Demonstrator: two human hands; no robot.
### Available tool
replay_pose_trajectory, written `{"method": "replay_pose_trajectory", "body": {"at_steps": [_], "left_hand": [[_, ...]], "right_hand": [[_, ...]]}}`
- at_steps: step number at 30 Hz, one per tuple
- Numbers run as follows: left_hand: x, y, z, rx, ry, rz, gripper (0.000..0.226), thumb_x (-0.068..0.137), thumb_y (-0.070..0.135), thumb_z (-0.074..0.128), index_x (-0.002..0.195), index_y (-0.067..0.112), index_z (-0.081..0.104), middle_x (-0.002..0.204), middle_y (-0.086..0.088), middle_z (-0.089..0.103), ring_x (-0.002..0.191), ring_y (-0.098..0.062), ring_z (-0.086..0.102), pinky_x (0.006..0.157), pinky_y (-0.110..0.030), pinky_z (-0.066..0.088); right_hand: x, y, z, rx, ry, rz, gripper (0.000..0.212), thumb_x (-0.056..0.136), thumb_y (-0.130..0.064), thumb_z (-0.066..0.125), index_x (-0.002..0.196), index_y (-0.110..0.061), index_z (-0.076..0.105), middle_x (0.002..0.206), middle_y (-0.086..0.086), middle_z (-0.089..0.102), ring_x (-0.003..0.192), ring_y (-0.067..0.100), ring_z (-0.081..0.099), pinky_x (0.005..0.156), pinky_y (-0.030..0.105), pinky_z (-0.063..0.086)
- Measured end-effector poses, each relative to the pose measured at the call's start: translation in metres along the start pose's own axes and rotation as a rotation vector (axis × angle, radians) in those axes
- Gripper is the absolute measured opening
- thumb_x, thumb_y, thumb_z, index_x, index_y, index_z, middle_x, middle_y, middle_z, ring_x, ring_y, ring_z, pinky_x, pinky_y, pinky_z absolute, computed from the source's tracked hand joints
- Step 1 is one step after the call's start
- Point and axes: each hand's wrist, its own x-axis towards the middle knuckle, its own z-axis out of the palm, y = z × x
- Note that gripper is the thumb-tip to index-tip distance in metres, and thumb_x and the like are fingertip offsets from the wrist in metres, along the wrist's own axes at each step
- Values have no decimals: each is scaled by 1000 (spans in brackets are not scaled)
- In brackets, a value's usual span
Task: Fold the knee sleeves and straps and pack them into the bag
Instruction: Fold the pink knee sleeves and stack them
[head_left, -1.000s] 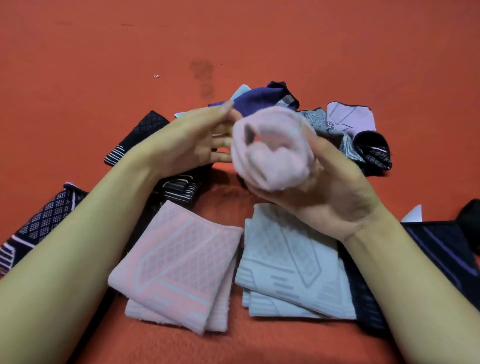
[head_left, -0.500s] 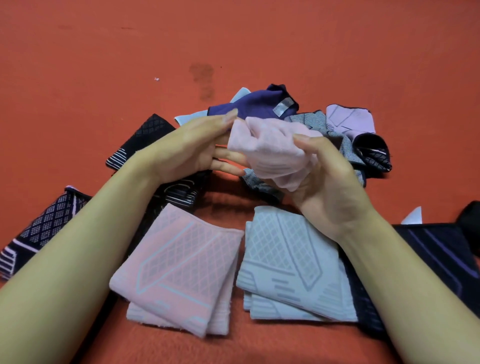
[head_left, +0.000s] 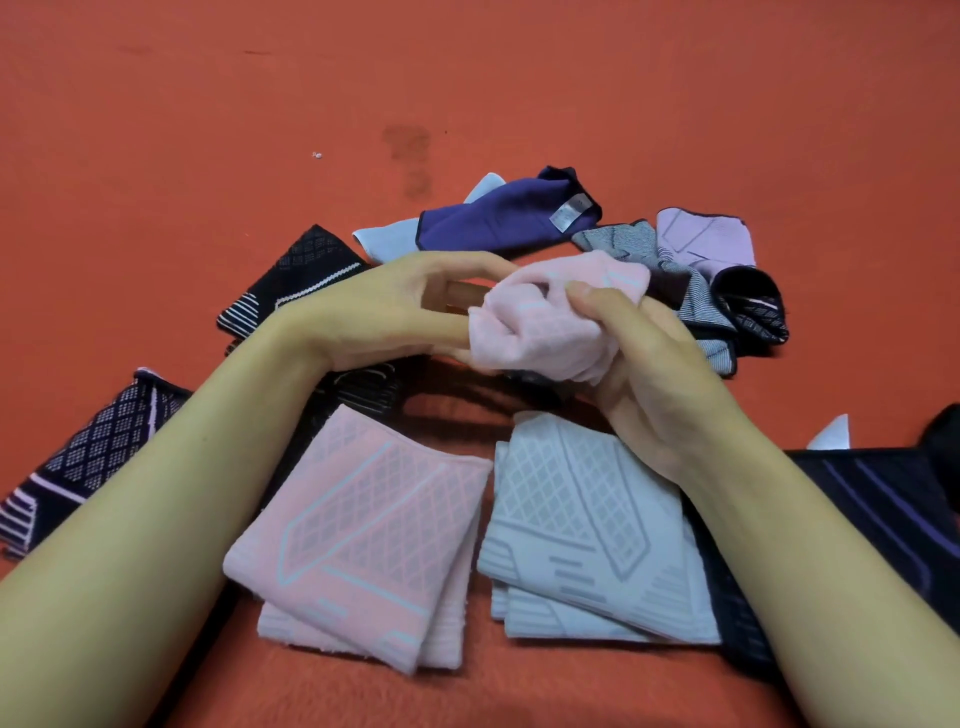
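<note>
While both hands bunch the pink sleeve (head_left: 550, 317) mid-air, R hand (head_left: 644, 379) fingers pinching it w/ thumb, L hand (head_left: 374, 312) fingers tucked in, best shake it flat b4 folding onto pink stack (head_left: 358, 540) below.

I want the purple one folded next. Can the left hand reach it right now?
Probably not yet. The left hand is busy holding the bunched pink sleeve with the right hand. The purple sleeve lies uncovered just beyond the fingers, so once free, likely yes.

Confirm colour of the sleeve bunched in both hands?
Pale pink sleeve with light blue-grey lines, seen in the head view.
</note>
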Motion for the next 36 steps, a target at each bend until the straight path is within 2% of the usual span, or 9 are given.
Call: {"method": "replay_pose_trajectory", "body": {"at_steps": [4, 8, 13, 17, 19, 22, 27, 32, 36], "left_hand": [[2, -5, -6, -201, 76, 31, 25, 82, 19, 73, 106, 12, 74, 95, -9, 66, 81, -16, 61, 72, -26, 53], [0, -5, -11, -392, 13, 20, 42, 82, -1, 68, 114, -24, 54, 98, -16, 57, 83, -17, 60, 76, -22, 53], [-11, 7, -11, -678, 1, -13, 27, 60, 22, 93, 79, 12, 78, 76, -2, 67, 68, -13, 63, 66, -23, 56], [-9, 9, -12, -678, -62, -15, 48, 98, 50, 52, 115, 12, 77, 112, -4, 76, 103, -19, 72, 88, -32, 58], [-7, 5, -14, -593, -99, 35, 76, 89, 57, 69, 146, 8, 54, 143, -12, 61, 132, -32, 59, 101, -46, 54], [-6, -3, -16, -497, -65, 26, 98, 76, 57, 85, 155, 18, 42, 161, -9, 44, 141, -34, 52, 103, -55, 53], [0, -2, -6, -227, 160, 11, 27, 106, 19, 53, 127, 8, 67, 111, 0, 75, 98, -12, 70, 83, -25, 57], [6, -6, -7, -156, 397, 27, 26, 108, 21, 53, 110, 11, 77, 98, -3, 77, 90, -14, 72, 75, -27, 61], [9, -6, -6, -75, 613, 44, 36, 108, 31, 57, 99, 1, 76, 79, -9, 73, 71, -19, 70, 63, -34, 59]], "right_hand": [[1, -2, 1, -68, 121, -41, 36, 97, -32, 65, 121, -6, 72, 107, 10, 72, 93, 24, 59, 80, 41, 44], [-3, -5, 2, -127, 130, -52, 45, 95, -43, 63, 123, -10, 72, 119, 9, 76, 113, 27, 71, 98, 44, 54], [0, -4, -1, -139, 159, -84, 41, 103, -39, 53, 118, -7, 74, 114, 11, 77, 113, 25, 72, 102, 44, 56], [3, -3, -5, -96, 175, -132, 34, 108, -31, 50, 128, -12, 70, 120, 8, 76, 118, 24, 70, 105, 44, 53], [5, -4, -7, -55, 207, -148, 37, 109, -31, 47, 131, -9, 67, 123, 9, 75, 120, 24, 69, 109, 47, 51], [6, -5, -9, -41, 257, -157, 38, 110, -32, 47, 128, -7, 69, 121, 11, 76, 118, 23, 70, 111, 49, 50], [6, -3, -6, -27, 307, -192, 33, 109, -31, 51, 114, -9, 75, 115, 13, 77, 115, 27, 71, 107, 50, 53], [7, -11, -6, -125, 328, -241, 27, 105, -33, 59, 105, -12, 77, 113, 14, 77, 116, 34, 70, 105, 56, 52], [4, -33, -19, -538, 187, -248, 24, 95, -32, 64, 109, -19, 78, 104, -2, 80, 106, 21, 75, 98, 53, 57]]}}
